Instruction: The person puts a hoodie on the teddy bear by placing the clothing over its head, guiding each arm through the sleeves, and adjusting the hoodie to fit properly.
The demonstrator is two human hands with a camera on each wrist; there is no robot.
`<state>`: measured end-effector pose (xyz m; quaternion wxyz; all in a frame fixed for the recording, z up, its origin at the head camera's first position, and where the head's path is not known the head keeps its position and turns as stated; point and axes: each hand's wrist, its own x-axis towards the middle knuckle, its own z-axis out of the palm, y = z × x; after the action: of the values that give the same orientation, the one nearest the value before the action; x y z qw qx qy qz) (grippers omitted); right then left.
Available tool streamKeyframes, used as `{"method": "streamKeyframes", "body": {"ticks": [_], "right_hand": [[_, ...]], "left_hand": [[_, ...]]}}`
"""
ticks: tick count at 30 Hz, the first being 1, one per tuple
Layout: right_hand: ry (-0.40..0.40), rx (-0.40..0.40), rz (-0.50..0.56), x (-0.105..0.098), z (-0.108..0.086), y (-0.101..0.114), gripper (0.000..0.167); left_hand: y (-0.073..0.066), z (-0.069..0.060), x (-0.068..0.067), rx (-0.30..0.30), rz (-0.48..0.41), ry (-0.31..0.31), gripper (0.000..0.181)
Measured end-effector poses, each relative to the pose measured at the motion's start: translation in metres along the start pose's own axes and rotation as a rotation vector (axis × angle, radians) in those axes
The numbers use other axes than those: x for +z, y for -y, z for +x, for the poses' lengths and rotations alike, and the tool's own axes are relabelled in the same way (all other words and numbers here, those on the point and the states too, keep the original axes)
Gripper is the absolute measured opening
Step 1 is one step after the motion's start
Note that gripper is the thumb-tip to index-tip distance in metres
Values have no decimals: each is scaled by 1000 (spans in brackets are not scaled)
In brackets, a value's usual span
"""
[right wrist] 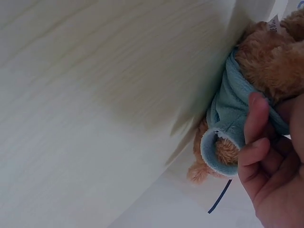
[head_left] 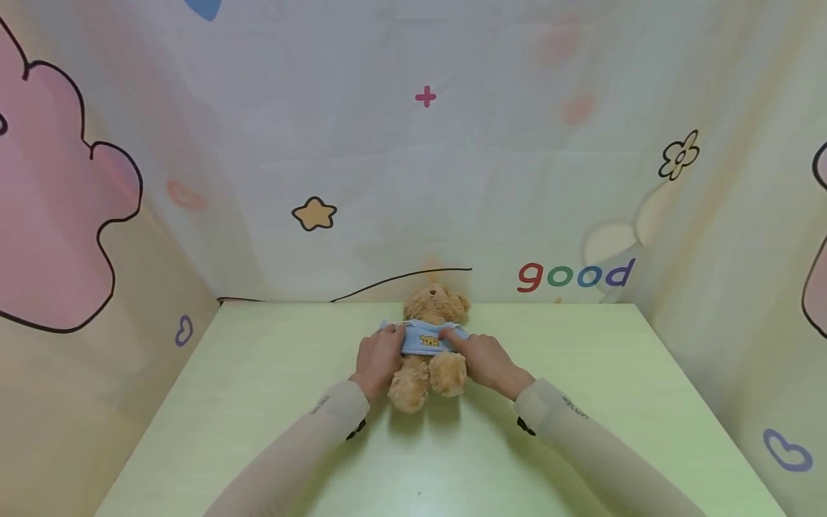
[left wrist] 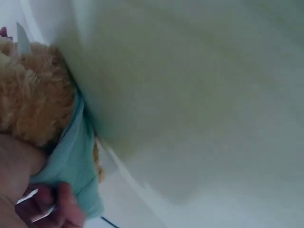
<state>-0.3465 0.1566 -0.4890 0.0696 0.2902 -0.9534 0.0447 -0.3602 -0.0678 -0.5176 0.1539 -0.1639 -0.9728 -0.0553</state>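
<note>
A tan plush teddy bear (head_left: 410,388) in a light blue shirt (head_left: 416,349) lies on its back at the table's far side, head away from me. A small yellow bear face marks the shirt's front. My left hand (head_left: 380,357) grips the shirt at the bear's left-hand side in the head view. On the other side, my right hand (head_left: 487,361) pinches the shirt, its thumb over the front. The right wrist view shows a sleeve opening (right wrist: 223,152) with fur inside, beside curled fingers. In the left wrist view, fingers (left wrist: 71,209) lie against the shirt cloth.
The pale green tabletop (head_left: 271,373) spreads around the bear. Right behind its head hangs a printed cloth backdrop (head_left: 388,179), and similar cloth sides (head_left: 762,287) stand left and right. A small white tag (right wrist: 273,23) sticks out of the fur.
</note>
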Motion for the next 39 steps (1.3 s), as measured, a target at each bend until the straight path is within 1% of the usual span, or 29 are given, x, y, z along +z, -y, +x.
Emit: {"method": "streamKeyframes", "body": {"ticks": [3, 5, 6, 8, 10, 11, 12, 13, 15, 17, 18, 20, 22, 23, 24, 25, 26, 28, 29, 30, 32, 35, 36, 38, 39], "right_hand": [[6, -16, -13, 3, 1, 0, 53], [19, -5, -14, 5, 1, 0, 56], [26, 4, -12, 5, 1, 0, 57], [28, 20, 5, 5, -1, -1, 59], [34, 22, 44, 2, -2, -4, 60], [40, 18, 71, 0, -3, -6, 60], [48, 14, 108, -1, -4, -9, 60], [60, 10, 146, -3, -4, -13, 61], [91, 5, 233, -6, -5, -20, 62], [95, 20, 343, -8, -5, -26, 61], [77, 40, 398, -9, -5, -29, 59], [-2, 114, 473, -9, -5, -35, 48], [-92, 223, 526, -10, -5, -39, 33], [-119, 280, 538, -9, -6, -43, 27], [-125, 336, 562, -8, -6, -46, 22], [-110, 377, 587, -8, -7, -48, 20], [-74, 403, 623, -7, -7, -51, 20], [21, 424, 712, -4, -7, -55, 21], [58, 434, 760, -2, -6, -56, 22], [78, 445, 809, 0, -5, -57, 23], [79, 470, 899, 4, -2, -58, 24], [39, 517, 1010, 7, 0, -58, 27], [36, 527, 1048, 7, 0, -58, 29], [68, 532, 1101, 6, 0, -58, 35], [88, 534, 1112, 5, 0, -57, 37]], "left_hand": [[0, -1, 5, -14, 6, -23, 16], [2, -1, 4, -16, -12, -2, 12], [3, -1, 3, -12, -36, 20, 10], [5, -2, -6, 14, -116, 97, 11], [8, -4, -19, 35, -212, 193, 14], [9, -5, -26, 46, -256, 218, 15], [9, -5, -33, 58, -292, 231, 14], [9, -5, -40, 78, -322, 229, 16], [7, -3, -49, 139, -359, 195, 21], [3, -1, -52, 228, -369, 163, 29], [1, 0, -52, 274, -366, 168, 33], [-2, 1, -50, 347, -366, 218, 40], [-4, -1, -46, 375, -347, 287, 46], [-5, -2, -45, 377, -333, 319, 48], [-6, -4, -44, 372, -331, 343, 50], [-7, -5, -43, 364, -330, 360, 52], [-7, -7, -42, 356, -325, 372, 53], [-9, -8, -41, 342, -309, 393, 55], [-10, -9, -40, 339, -302, 403, 56], [-11, -10, -40, 337, -296, 411, 57], [-12, -11, -38, 336, -273, 422, 58], [-14, -11, -38, 334, -259, 431, 60], [-15, -11, -38, 332, -259, 431, 60], [-15, -11, -39, 327, -262, 433, 60], [-15, -11, -39, 326, -264, 435, 60]]}}
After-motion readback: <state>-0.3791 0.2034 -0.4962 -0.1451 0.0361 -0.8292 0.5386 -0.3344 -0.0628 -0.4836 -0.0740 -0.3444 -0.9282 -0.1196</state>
